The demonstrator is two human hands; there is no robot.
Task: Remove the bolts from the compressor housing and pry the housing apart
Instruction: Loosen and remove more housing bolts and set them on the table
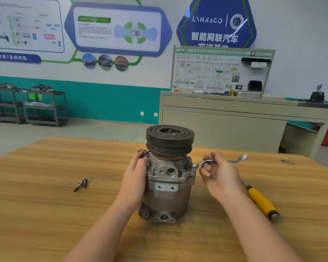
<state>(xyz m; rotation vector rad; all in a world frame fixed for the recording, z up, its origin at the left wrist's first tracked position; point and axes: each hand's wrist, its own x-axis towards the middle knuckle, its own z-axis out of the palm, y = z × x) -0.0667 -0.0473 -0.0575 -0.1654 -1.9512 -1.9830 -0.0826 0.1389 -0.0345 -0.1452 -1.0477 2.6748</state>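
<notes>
A grey metal compressor [169, 188] stands upright on the wooden table [45, 205], its dark pulley [169, 138] on top. My left hand [135, 176] grips the left side of the housing near its upper flange. My right hand [219, 173] holds a silver ring wrench [233, 160] by its shaft. The wrench's near end sits on a bolt [193, 166] at the right edge of the housing flange. Another bolt head [151, 173] shows on the front left of the flange. A removed bolt [81, 184] lies on the table to the left.
A yellow-handled screwdriver [261, 202] lies on the table to the right, partly behind my right wrist. Beyond the table stands a beige cabinet [225, 121] with a training board. Metal shelves [44, 106] stand at the far left wall.
</notes>
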